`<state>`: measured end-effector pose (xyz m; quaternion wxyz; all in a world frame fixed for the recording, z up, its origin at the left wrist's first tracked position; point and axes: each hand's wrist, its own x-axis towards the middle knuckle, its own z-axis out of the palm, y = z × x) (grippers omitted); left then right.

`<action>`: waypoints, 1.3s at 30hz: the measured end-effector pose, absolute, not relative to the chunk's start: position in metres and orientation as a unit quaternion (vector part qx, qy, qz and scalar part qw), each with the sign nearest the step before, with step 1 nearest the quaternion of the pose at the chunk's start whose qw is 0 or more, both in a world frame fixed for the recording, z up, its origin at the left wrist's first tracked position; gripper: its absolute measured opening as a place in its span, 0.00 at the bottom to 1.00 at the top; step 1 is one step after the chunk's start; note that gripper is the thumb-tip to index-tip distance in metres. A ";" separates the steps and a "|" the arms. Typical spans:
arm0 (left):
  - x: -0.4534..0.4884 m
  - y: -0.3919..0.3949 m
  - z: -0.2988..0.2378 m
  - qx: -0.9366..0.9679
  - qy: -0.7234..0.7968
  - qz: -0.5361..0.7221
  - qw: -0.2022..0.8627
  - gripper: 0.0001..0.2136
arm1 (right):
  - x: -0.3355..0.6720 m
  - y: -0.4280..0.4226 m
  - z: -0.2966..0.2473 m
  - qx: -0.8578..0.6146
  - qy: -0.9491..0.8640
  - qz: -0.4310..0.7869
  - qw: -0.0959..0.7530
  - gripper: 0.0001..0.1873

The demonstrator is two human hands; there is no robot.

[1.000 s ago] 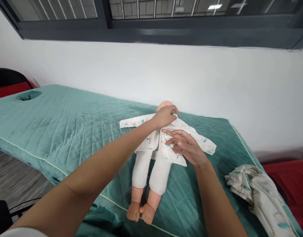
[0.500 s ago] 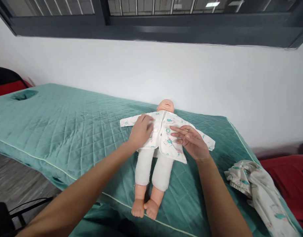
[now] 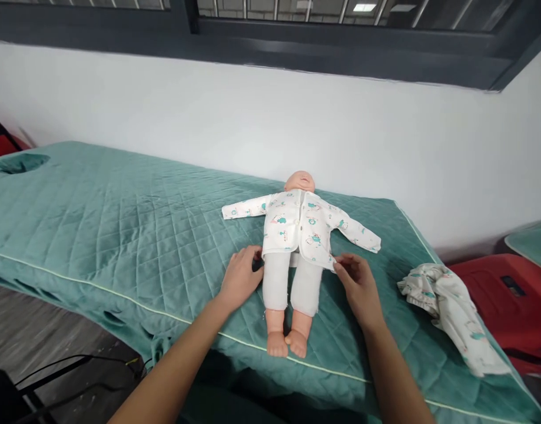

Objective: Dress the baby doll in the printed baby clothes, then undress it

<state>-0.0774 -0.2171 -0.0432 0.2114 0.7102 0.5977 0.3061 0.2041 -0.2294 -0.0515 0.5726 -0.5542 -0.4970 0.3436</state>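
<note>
A baby doll (image 3: 276, 341) lies on its back with its feet toward me. It wears a white printed baby jacket (image 3: 282, 221) with both sleeves spread out and the front edges meeting in the middle. White padded cloth covers the legs down to the ankles. At the jacket's lower left corner, my left hand (image 3: 240, 280) has its thumb and fingers curled at the hem. My right hand (image 3: 361, 288) pinches the lower right corner of the hem between thumb and fingers, drawing it slightly outward.
The doll rests on a green quilted bed (image 3: 133, 224) against a white wall (image 3: 199, 112). Crumpled printed baby clothing (image 3: 451, 312) lies at the right, beside a red chair (image 3: 513, 294). A hole (image 3: 20, 164) opens at the bed's far left. Cables (image 3: 89, 356) run at lower left.
Both hands have moved from the jacket's chest down to its hem corners. The right front panel now lies straighter beside the left one. The view has shifted slightly.
</note>
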 end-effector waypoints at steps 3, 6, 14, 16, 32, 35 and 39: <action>-0.079 -0.217 -0.043 0.714 0.585 0.306 0.232 0.09 | 0.197 -0.245 -0.055 -0.587 -0.547 0.287 0.523 0.26; -0.077 -0.218 -0.042 0.710 0.587 0.308 0.239 0.09 | 0.191 -0.246 -0.052 -0.616 -0.571 0.239 0.488 0.25; -0.059 -0.212 -0.047 0.677 0.577 0.367 0.273 0.06 | 0.184 -0.236 -0.052 -0.667 -0.568 0.186 0.445 0.18; -0.059 -0.214 -0.050 0.667 0.575 0.393 0.264 0.05 | 0.185 -0.238 -0.054 -0.673 -0.571 0.180 0.435 0.18; -0.072 -0.238 -0.056 0.612 0.597 0.460 0.240 0.04 | 0.195 -0.263 -0.056 -0.582 -0.560 0.312 0.500 0.24; -0.074 -0.242 -0.057 0.612 0.594 0.463 0.241 0.06 | 0.211 -0.253 -0.054 -0.481 -0.422 0.444 0.627 0.22; -0.077 -0.246 -0.062 0.632 0.590 0.443 0.240 0.08 | 0.229 -0.223 -0.050 -0.370 -0.227 0.612 0.661 0.11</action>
